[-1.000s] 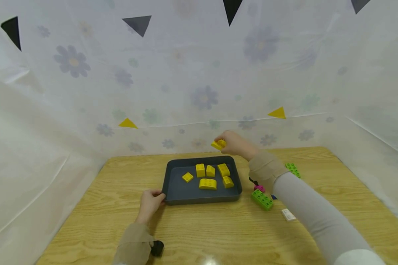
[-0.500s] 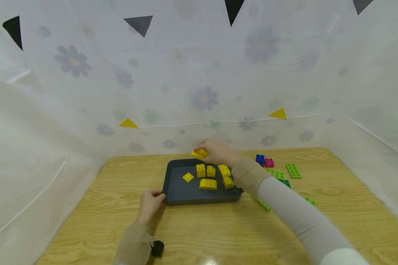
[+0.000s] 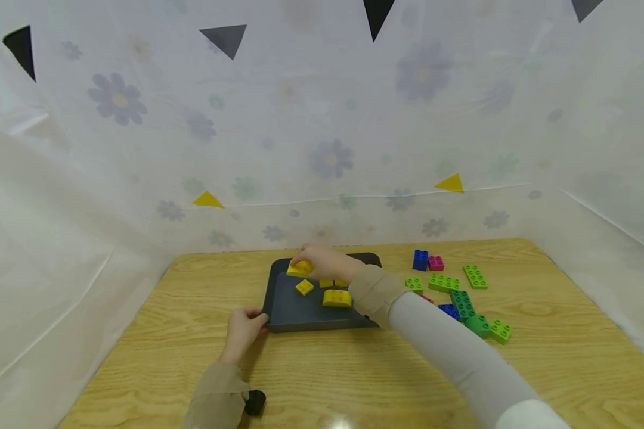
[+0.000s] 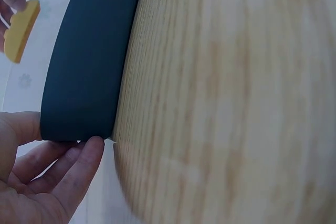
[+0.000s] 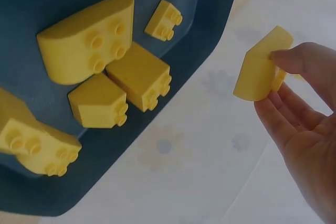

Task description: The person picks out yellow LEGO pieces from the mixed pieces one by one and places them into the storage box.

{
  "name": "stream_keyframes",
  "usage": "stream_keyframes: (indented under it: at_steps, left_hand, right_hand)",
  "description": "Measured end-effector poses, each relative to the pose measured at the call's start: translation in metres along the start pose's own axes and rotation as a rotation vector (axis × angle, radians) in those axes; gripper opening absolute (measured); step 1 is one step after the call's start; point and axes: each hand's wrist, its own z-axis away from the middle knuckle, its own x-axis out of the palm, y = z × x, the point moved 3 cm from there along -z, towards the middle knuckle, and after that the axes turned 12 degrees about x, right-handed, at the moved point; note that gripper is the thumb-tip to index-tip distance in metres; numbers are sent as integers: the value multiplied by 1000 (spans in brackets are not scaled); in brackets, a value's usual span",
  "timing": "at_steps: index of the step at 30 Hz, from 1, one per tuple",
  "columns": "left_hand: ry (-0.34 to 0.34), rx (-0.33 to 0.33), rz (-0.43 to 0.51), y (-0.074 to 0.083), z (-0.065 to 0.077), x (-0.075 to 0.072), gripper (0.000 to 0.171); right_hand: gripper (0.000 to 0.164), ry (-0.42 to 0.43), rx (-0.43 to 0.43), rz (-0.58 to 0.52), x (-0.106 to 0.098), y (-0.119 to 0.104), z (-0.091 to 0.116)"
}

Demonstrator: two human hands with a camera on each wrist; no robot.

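Note:
My right hand (image 3: 323, 262) pinches a yellow toy building block (image 3: 299, 270) over the back left part of the dark grey tray (image 3: 290, 311). In the right wrist view, the thumb and fingers grip this block (image 5: 261, 66), which has a slanted top face and studs toward the palm. Several other yellow blocks lie in the tray, among them a wide curved one (image 5: 86, 38) and a small square one (image 3: 304, 287). My left hand (image 3: 242, 329) holds the tray's front left corner, thumb at the rim and fingers against the lower edge in the left wrist view.
Right of the tray on the wooden table (image 3: 354, 375) lie several loose blocks: blue (image 3: 420, 260), pink (image 3: 436, 263), light green (image 3: 474, 277) and dark green (image 3: 463, 304). A floral sheet (image 3: 322, 119) hangs behind the table. My right forearm (image 3: 461, 351) crosses its right half.
My right hand has moved left and down with the yellow block, from behind the tray's right side to over its left part. The left hand stays at the corner.

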Motion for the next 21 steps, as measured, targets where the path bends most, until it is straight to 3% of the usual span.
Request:
stream_keyframes:
  at_steps: [12,21]
  left_hand:
    - [-1,-8,-6,3,1,1,22]
    - [1,-8,3,4,1,0,23]
  right_hand:
    - [45,-143,61,55,26,-13,-6]
    - [46,-229,119,25,40,-14,-11]
